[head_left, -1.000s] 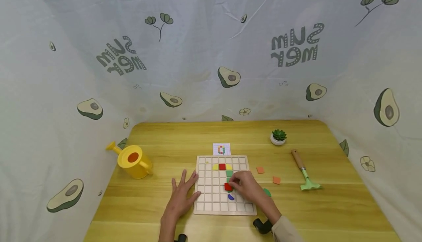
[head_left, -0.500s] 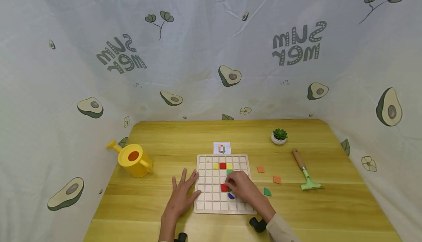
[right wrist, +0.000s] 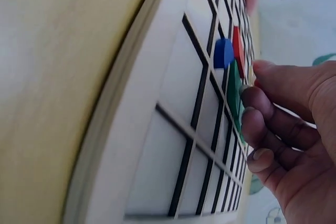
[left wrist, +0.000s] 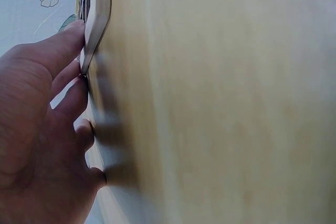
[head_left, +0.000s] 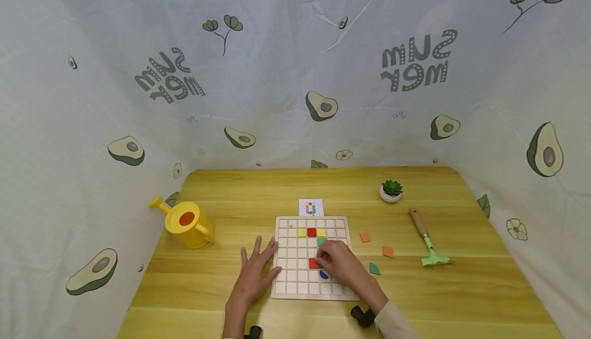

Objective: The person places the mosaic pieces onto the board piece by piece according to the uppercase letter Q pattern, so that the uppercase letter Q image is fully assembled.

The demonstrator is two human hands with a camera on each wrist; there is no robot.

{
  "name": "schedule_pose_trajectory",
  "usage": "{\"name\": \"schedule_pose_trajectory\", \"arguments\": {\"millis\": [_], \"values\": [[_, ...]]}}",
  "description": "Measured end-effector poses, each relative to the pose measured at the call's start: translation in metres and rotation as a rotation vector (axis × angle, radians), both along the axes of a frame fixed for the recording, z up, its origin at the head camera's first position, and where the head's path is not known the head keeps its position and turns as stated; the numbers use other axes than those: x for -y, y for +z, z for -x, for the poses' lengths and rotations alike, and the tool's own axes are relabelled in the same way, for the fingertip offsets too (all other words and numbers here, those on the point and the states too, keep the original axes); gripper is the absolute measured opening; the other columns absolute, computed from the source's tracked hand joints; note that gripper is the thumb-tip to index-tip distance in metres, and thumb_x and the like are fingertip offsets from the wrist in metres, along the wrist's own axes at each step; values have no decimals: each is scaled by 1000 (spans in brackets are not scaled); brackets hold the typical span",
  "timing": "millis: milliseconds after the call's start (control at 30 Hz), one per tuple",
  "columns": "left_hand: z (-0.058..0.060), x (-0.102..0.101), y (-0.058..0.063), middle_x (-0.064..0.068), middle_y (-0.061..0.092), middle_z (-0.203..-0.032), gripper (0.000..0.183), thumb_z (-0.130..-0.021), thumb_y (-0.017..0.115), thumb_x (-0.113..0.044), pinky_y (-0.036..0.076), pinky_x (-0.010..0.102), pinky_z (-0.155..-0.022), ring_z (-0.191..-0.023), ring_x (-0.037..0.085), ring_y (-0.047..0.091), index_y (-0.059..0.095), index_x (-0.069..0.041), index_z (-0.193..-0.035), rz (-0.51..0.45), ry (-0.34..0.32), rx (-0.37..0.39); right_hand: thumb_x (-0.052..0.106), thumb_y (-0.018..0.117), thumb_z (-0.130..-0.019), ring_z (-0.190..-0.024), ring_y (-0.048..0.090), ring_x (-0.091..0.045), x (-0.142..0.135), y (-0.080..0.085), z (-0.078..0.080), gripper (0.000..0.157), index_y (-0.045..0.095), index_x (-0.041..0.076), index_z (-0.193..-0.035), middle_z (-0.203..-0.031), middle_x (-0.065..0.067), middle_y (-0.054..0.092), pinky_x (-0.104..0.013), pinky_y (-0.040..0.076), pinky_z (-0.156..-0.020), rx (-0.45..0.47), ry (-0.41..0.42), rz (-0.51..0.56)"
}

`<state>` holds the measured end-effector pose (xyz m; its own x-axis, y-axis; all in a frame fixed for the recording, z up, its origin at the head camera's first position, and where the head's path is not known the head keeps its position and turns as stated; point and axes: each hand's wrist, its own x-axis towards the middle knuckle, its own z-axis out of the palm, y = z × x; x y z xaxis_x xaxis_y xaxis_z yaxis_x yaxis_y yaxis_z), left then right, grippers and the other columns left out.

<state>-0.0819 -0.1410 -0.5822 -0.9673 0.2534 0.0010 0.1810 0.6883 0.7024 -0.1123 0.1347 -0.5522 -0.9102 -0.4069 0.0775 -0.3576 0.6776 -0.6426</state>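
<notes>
A wooden grid board (head_left: 286, 292) lies on the table with coloured tiles in some squares. My right hand (head_left: 343, 262) pinches a red square tile (head_left: 313, 263) at its right edge, low over a square. In the right wrist view, the thumb and index fingertips are right at the end of this red tile (right wrist: 238, 51), beside green tiles (right wrist: 234, 95). A blue rounded piece (head_left: 323, 274) sits just below. My left hand (head_left: 253, 276) lies spread at the board's left side, thumb and fingertips touching its edge. Another red square (head_left: 312, 232) sits between yellow pieces (head_left: 302, 233).
Orange tiles (head_left: 365, 237) and a green quarter-round tile (head_left: 374, 268) lie right of the board. A pattern card (head_left: 311, 207) is behind it. A yellow watering can (head_left: 189, 226) stands left; a potted succulent (head_left: 391, 191) and a small green rake (head_left: 429, 246) are right.
My right hand has moved slightly left and down with the red tile, bringing it over the square left of the green column. The left hand has stayed at the board's edge.
</notes>
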Motion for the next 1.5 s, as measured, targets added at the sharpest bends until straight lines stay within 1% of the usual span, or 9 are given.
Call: {"name": "schedule_pose_trajectory", "arguments": {"millis": [200, 333, 467, 567, 667, 933, 1133, 1300, 1500], "values": [[1, 1, 0, 6, 43, -170, 63, -101, 76, -22, -7, 74, -129, -165, 42, 16, 55, -7, -158, 15, 3, -19, 7, 87, -90, -70, 53, -1, -12, 2, -4, 10, 78, 10, -86, -78, 9, 65, -20, 53, -62, -46, 4, 13], [1, 2, 0, 5, 43, -170, 63, -101, 76, -22, -7, 74, -129, -165, 42, 16, 55, -7, -158, 15, 7, -26, 12, 88, -90, -77, 53, -2, -18, 2, -7, 10, 83, 8, -97, -87, 7, 66, -21, 54, -67, -62, 46, -5], [1, 2, -2, 5, 43, -170, 62, -101, 76, -22, -7, 74, -129, -165, 42, 16, 55, -7, -158, 10, 2, -29, 22, 86, -94, -80, 45, -3, -19, -1, -11, 22, 87, 11, -113, -90, 8, 59, -19, 45, -67, -98, 133, -87], [1, 2, -3, 6, 44, -170, 62, -101, 76, -21, -7, 74, -128, -165, 43, 17, 55, -7, -158, 5, 0, -31, 29, 82, -98, -79, 39, -5, -19, -3, -13, 22, 87, 14, -114, -88, 11, 52, -18, 38, -66, -141, 181, -153], [1, 1, -2, 7, 44, -170, 62, -101, 76, -21, -7, 75, -128, -165, 43, 17, 55, -6, -157, 4, 0, -32, 31, 80, -99, -79, 38, -6, -19, -2, -16, 21, 88, 16, -112, -88, 11, 48, -19, 36, -67, -156, 190, -208], [0, 1, -2, 6, 43, -170, 62, -102, 76, -21, -7, 74, -129, -165, 43, 16, 54, -7, -158, 8, -1, -36, 32, 78, -100, -90, 41, -11, -17, 4, -26, 27, 84, 19, -123, -91, 8, 47, -25, 34, -72, -169, 201, -311], [-1, 0, 1, 11, 46, -168, 63, -100, 77, -20, -6, 78, -126, -163, 48, 19, 56, -4, -156, -2, -6, -60, 30, 77, -102, -92, 40, -12, -17, 3, -30, 27, 83, 21, -126, -92, 8, 46, -27, 30, -73, -165, 180, -315], [-1, 0, -1, 10, 45, -168, 62, -100, 77, -19, -6, 78, -127, -163, 47, 19, 56, -4, -156, 10, -5, -56, 30, 79, -100, -93, 42, -10, -19, 2, -31, 31, 82, 18, -128, -96, 9, 50, -27, 35, -75, -168, 161, -281], [-1, 0, -3, 7, 44, -169, 63, -100, 76, -19, -7, 76, -128, -164, 44, 17, 55, -5, -157, 10, -3, -35, 26, 86, -94, -89, 45, -7, -37, 6, -32, 30, 84, 14, -121, -99, 8, 59, -27, 43, -74, -105, 46, -159]]}}
